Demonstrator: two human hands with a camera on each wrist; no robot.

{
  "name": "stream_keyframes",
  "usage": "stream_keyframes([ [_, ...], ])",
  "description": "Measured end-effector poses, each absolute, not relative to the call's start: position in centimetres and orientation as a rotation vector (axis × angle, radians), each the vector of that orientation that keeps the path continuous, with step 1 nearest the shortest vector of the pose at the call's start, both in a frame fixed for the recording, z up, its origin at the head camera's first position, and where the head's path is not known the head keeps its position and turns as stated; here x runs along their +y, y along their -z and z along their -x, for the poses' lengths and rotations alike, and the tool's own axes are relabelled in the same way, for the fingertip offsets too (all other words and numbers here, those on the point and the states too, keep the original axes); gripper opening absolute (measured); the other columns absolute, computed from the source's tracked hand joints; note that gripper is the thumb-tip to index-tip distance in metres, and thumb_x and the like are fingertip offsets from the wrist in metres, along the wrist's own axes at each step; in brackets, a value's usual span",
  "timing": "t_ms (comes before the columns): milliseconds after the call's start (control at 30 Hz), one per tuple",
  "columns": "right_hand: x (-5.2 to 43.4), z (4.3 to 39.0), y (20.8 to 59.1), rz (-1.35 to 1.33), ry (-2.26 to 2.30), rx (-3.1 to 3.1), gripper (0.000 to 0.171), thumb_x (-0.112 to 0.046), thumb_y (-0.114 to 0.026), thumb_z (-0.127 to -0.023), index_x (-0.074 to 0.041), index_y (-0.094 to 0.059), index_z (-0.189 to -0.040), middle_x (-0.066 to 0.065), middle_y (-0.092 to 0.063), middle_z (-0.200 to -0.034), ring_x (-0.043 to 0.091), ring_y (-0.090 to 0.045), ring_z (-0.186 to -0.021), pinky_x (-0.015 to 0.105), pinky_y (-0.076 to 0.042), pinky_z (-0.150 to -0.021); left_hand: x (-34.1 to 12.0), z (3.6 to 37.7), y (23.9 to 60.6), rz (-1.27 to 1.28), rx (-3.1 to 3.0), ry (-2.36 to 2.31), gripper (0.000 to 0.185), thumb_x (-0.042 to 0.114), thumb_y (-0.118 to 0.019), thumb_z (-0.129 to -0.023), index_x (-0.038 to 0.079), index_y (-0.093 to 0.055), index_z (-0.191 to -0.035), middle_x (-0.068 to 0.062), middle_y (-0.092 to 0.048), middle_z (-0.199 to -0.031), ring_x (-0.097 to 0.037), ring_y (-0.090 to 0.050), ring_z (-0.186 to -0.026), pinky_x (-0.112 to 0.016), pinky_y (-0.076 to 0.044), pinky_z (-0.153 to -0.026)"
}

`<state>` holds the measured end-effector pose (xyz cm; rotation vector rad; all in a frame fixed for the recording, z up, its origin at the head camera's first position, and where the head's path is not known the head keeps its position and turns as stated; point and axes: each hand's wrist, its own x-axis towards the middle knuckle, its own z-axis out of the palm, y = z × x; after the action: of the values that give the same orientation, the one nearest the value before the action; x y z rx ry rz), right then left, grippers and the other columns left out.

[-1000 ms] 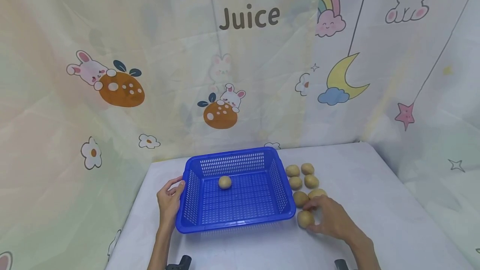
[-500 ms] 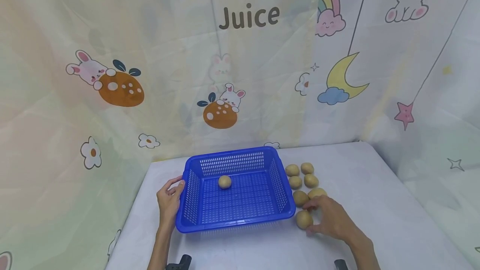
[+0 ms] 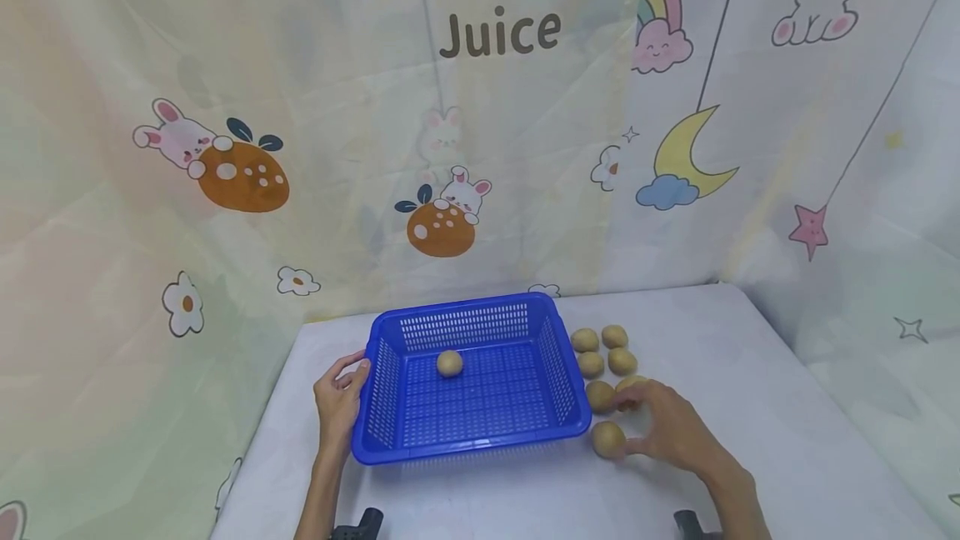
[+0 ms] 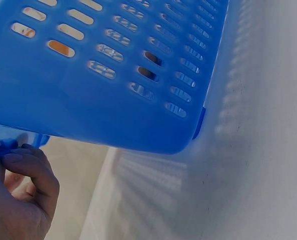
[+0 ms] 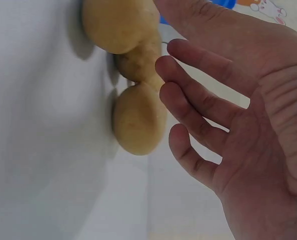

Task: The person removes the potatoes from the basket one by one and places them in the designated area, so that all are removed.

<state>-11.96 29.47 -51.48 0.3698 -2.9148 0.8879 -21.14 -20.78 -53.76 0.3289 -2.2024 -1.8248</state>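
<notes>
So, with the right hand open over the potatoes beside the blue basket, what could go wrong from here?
1. The right hand is open among close-packed potatoes; it may knock the nearest potato, which might roll on the white table.
2. The left hand grips only one rim of the blue basket, so a bump from the right might swing the basket.

Bright blue slotted basket (image 3: 480, 407), tan-yellow potatoes (image 3: 608, 438), white table (image 3: 750, 407), pastel curtain (image 3: 225, 107) printed with bunnies, oranges, moon
</notes>
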Motion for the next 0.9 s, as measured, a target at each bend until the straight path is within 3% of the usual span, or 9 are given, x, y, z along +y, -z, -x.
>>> stream_keyframes([
  [333,29.4,14.4,47.7,-0.397,-0.883,-2.930,0.058,-0.033,-0.105,-0.069,-0.012,-0.080,-0.117,-0.004,-0.080,-0.104,0.023,-0.071,-0.101,0.049,-0.055,-0.092,-20.7,21.1,53.8,-0.333,-2.184,1.818,0.036,0.027,-0.067,-0.110,0.003,-0.072,-0.137,-0.007,-0.084,-0.099,-0.003,-0.076,-0.073,-0.020,-0.060,-0.066],
  [533,29.1,15.8,45.0,-0.504,-0.911,-2.813,0.045,-0.015,-0.100,-0.074,-0.017,-0.081,-0.115,-0.007,-0.079,-0.103,0.017,-0.069,-0.099,0.052,-0.055,-0.095,-20.7,21.1,53.8,-0.344,-2.182,1.822,0.036,0.026,-0.067,-0.110,0.003,-0.072,-0.137,-0.005,-0.083,-0.096,-0.003,-0.075,-0.073,-0.020,-0.060,-0.066],
  [900,24.3,19.3,40.2,-0.666,-0.925,-2.727,0.050,-0.028,-0.101,-0.079,-0.016,-0.080,-0.123,-0.001,-0.078,-0.115,0.026,-0.069,-0.114,0.056,-0.056,-0.100,-20.6,21.2,53.8,-0.345,-2.197,1.818,0.036,0.029,-0.067,-0.111,0.006,-0.071,-0.138,0.007,-0.080,-0.089,-0.003,-0.074,-0.073,-0.019,-0.059,-0.067],
])
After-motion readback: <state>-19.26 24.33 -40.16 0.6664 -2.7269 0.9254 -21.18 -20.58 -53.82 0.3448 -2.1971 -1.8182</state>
